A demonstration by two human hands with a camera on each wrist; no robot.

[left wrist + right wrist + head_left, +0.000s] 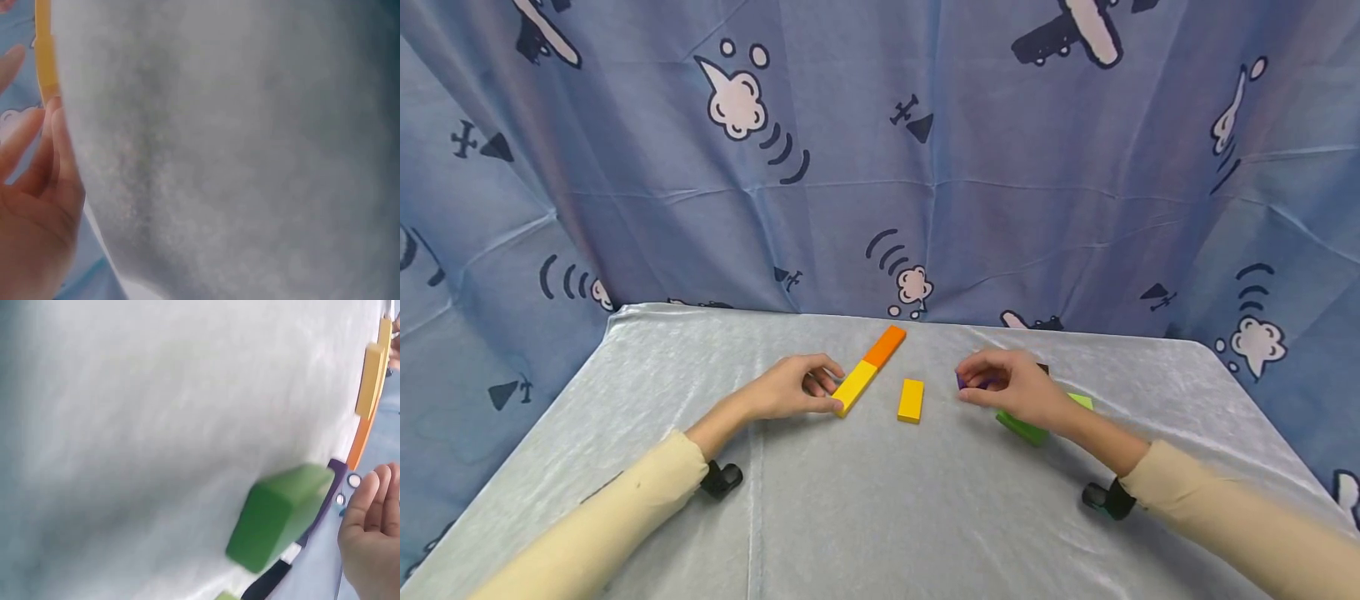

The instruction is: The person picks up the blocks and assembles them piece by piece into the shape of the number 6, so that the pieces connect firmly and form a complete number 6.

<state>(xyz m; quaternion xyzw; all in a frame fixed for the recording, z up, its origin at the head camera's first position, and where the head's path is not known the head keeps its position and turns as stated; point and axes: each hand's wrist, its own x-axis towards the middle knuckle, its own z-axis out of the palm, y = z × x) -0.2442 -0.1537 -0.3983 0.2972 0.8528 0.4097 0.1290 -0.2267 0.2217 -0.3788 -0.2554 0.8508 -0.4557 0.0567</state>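
On the grey-white cloth, my left hand (833,390) holds the near end of a long yellow block (857,383) between thumb and curled fingers. An orange block (886,344) lies end to end with it, farther away. In the left wrist view the fingertips (53,125) touch the yellow block (45,56). A short yellow block (911,400) lies loose in the middle. My right hand (973,385) pinches a thin purple block (964,381) low over the cloth. A green block (1024,427) lies partly under that hand and is clearer in the right wrist view (278,515).
A light green piece (1082,401) and a small dark piece (1043,367) lie behind my right hand, mostly hidden. The table (880,517) is covered in pale velvet cloth. A blue curtain (880,167) printed with planes and clouds hangs behind it. Black wrist cameras (722,479) sit on both forearms.
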